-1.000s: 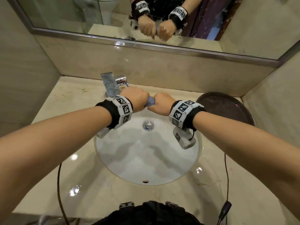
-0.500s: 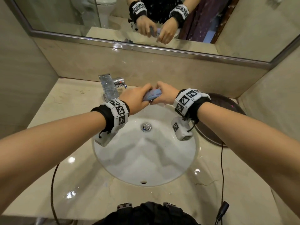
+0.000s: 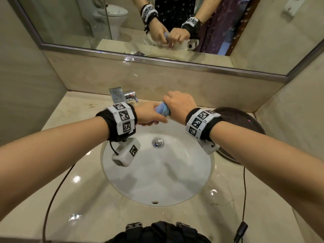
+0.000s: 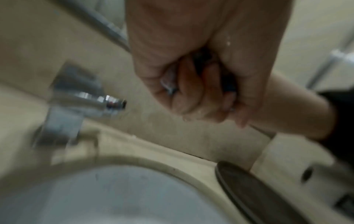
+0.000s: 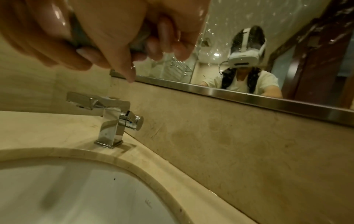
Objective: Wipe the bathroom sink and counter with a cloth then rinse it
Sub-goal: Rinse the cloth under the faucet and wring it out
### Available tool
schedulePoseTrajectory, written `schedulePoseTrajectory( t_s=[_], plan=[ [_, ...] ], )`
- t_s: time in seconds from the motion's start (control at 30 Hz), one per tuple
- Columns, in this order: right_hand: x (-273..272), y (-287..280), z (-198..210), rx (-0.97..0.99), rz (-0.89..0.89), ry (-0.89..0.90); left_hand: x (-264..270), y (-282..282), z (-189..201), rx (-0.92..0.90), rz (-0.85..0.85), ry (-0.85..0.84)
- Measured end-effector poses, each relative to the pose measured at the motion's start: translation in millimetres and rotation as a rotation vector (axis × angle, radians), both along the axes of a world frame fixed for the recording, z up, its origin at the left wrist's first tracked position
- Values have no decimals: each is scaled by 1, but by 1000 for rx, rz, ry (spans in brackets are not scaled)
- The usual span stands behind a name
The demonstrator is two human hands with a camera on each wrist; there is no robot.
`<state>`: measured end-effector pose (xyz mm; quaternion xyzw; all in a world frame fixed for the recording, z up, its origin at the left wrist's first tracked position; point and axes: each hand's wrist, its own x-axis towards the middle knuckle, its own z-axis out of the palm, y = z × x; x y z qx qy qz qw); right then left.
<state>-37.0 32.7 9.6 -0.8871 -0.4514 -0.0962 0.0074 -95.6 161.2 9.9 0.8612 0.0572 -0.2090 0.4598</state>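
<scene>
A small blue cloth (image 3: 163,109) is twisted tight between both hands above the back rim of the white round sink (image 3: 175,186). My left hand (image 3: 149,114) grips one end and my right hand (image 3: 178,104) grips the other, knuckles up. Most of the cloth is hidden inside the fists; only a dark strip of cloth (image 5: 76,37) shows between wet fingers (image 5: 86,56) in the right wrist view. In the left wrist view, which is blurred, the left hand (image 4: 201,91) is clenched. The beige marble counter (image 3: 78,199) surrounds the basin and shines with wet spots.
A chrome tap (image 3: 122,95) stands at the back left of the basin, tap (image 5: 111,118) with no water running. A dark round tray (image 3: 242,123) lies on the counter to the right. A mirror (image 3: 157,23) runs along the back wall. Cables hang over the front edge.
Both hands have turned against each other, twisting the cloth tighter. The right hand has risen and rolled over the cloth; more blue cloth shows between the fists.
</scene>
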Motion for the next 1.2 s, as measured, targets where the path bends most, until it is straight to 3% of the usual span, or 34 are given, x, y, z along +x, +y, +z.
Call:
schedulePoseTrajectory(
  t_s=[0.1, 0.2, 0.4, 0.53, 0.63, 0.77, 0.87, 0.97, 1.07, 1.2],
  plan=[
    [-9, 3, 3, -201, -134, 113, 3, 1, 0, 550, -141, -228],
    [-18, 7, -1, -209, -204, 268, 1, 2, -4, 860, -233, -333],
    [-19, 20, -15, 4, -489, 925, 3, 7, -14, 1076, -363, -417],
    [-19, 19, -17, 115, -543, 1100, 3, 8, -14, 1102, -378, -470],
    [-15, 17, -19, 113, -508, 1072, 1, 10, -16, 1049, -328, -484],
    [-8, 13, -15, -11, -436, 817, -4, 12, -20, 964, -328, -559],
    [-5, 10, -12, -6, -393, 613, -4, 14, -20, 755, -247, -505],
    [-5, 4, -12, 166, -328, 354, -5, 10, -15, 350, -3, -270],
    [-12, -2, -16, 98, -86, 71, -8, 3, -5, -163, 159, 33],
    [-14, -12, -20, 87, 48, 19, -10, -5, 2, -361, 55, 294]
  ],
)
